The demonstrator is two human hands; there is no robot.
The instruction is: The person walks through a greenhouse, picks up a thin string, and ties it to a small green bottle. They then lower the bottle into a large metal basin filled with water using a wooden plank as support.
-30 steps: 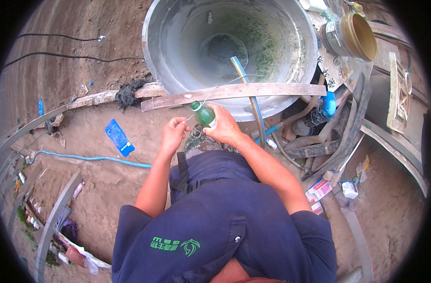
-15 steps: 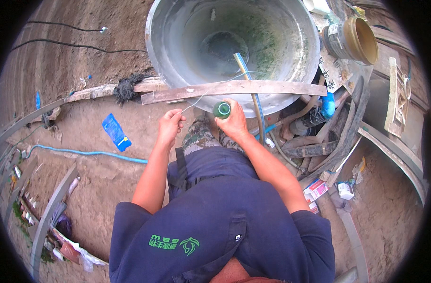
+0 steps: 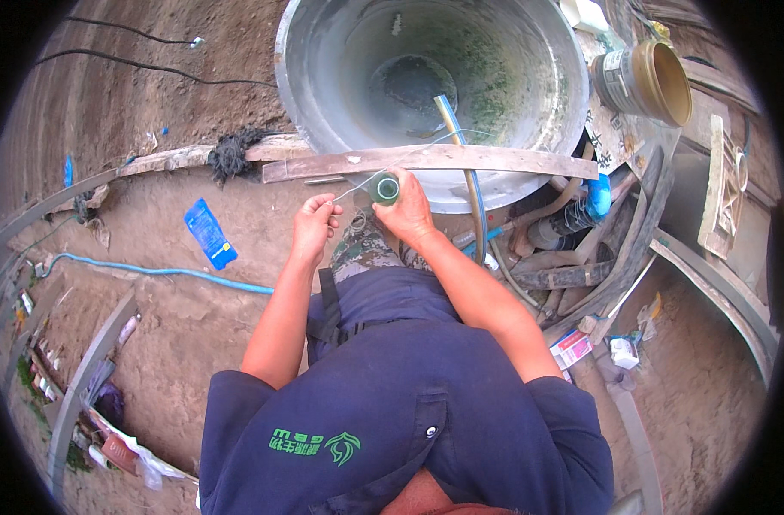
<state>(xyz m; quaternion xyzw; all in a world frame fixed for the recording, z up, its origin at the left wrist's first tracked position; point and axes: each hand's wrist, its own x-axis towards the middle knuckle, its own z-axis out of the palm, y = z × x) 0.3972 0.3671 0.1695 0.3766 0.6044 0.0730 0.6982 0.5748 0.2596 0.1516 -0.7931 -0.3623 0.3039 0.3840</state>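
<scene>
My right hand (image 3: 406, 209) is wrapped round a green glass bottle (image 3: 384, 188), whose round open mouth faces up at me. A thin pale wire (image 3: 355, 190) is pinched in the closed fingers of my left hand (image 3: 315, 225). From there the wire runs up past the bottle, over the wooden plank (image 3: 323, 165) and above the big grey tub (image 3: 302, 103). The bottle is close to my left fingertips, at the near side of the plank. Its lower part is hidden by my right hand and the steep view.
The plank lies across the tub's near rim. A clear striped hose (image 3: 471, 189) leans over it into the tub. To the right are a brown bucket (image 3: 619, 81) on its side and a heap of old tubing (image 3: 641, 215). A blue packet (image 3: 210, 233) and blue hose (image 3: 164, 272) lie left.
My right hand has moved the bottle left, nearer my left hand, and tilted it. The left hand keeps its pinch on the wire. The whole view has shifted slightly.
</scene>
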